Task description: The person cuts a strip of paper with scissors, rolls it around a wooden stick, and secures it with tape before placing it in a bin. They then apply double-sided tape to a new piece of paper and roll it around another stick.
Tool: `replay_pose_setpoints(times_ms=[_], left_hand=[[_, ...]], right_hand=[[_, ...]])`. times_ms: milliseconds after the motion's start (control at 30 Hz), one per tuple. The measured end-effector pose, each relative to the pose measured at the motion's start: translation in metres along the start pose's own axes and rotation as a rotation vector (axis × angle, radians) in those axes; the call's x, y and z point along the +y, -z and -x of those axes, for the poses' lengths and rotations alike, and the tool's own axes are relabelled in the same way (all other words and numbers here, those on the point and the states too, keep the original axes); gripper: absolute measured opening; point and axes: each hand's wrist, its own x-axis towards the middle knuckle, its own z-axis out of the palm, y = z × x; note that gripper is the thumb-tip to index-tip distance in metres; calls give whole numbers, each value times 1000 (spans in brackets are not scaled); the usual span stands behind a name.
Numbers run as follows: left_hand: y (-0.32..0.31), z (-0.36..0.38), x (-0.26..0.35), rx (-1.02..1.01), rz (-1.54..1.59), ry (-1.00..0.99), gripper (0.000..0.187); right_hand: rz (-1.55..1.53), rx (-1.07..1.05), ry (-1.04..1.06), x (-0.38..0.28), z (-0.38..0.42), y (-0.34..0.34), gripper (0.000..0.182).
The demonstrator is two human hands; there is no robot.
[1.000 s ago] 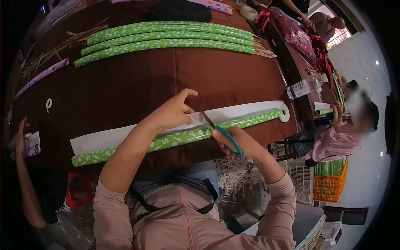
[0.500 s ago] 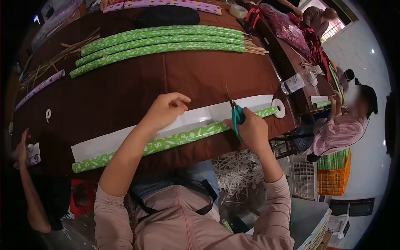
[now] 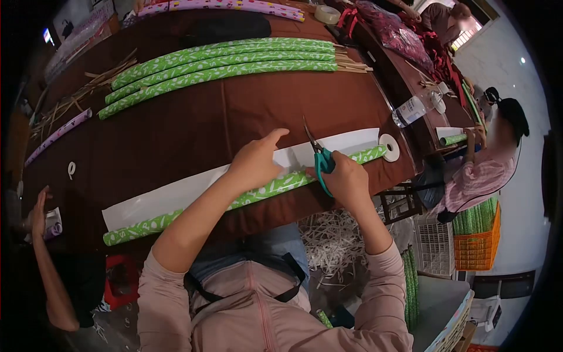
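A roll of green wrapping paper with white print (image 3: 275, 186) lies along the near side of the table, its white underside (image 3: 164, 193) partly unrolled behind it. My left hand (image 3: 256, 159) is over the middle of the roll and the white sheet, one finger stretched to the right; its other fingers are partly hidden. In my right hand (image 3: 347, 176) are scissors with teal handles (image 3: 321, 164), their blades pointing away above the white sheet. The right hand is close against the roll. At the roll's right end stands a white tape roll (image 3: 389, 148).
Several green paper-wrapped rolls (image 3: 223, 64) lie farther back, with thin sticks (image 3: 355, 64) at their right end. A water bottle (image 3: 409, 111) lies at right. A co-worker (image 3: 478, 170) sits at right; another person's hand (image 3: 38, 214) is at left. Paper shreds (image 3: 334, 246) cover the floor.
My left hand has moved right and down onto the sheet and roll, nearer the scissors. My right hand with the scissors has shifted slightly left.
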Motion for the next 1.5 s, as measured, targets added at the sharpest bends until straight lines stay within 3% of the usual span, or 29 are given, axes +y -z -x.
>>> replay_pose_setpoints(times_ms=[100,133,200,367,433,467,533,633,1500], left_hand=[[-3,-11,-12,-62,-16,36,68],[1,-9,-12,-89,116,80,70],[3,-10,-14,-109,256,130,71],[-2,-10,-19,-16,341,103,75],[1,-10,-16,-38,377,117,76],[3,-10,-15,-64,405,129,76],[4,-11,-14,-74,426,152,78],[5,-11,-11,-91,472,194,80],[7,-7,-6,-115,535,225,82]], right_hand=[[-19,17,9,-5,4,11,56],[-18,17,10,-6,5,19,56],[-113,-250,-100,-6,8,37,62],[-364,-370,175,2,33,37,70],[-534,-647,113,8,29,33,72],[-531,-651,114,10,24,36,72],[-750,-1120,-138,7,9,44,71],[-905,-1055,-161,-2,5,44,70],[-836,-1075,-195,-2,-6,33,67]])
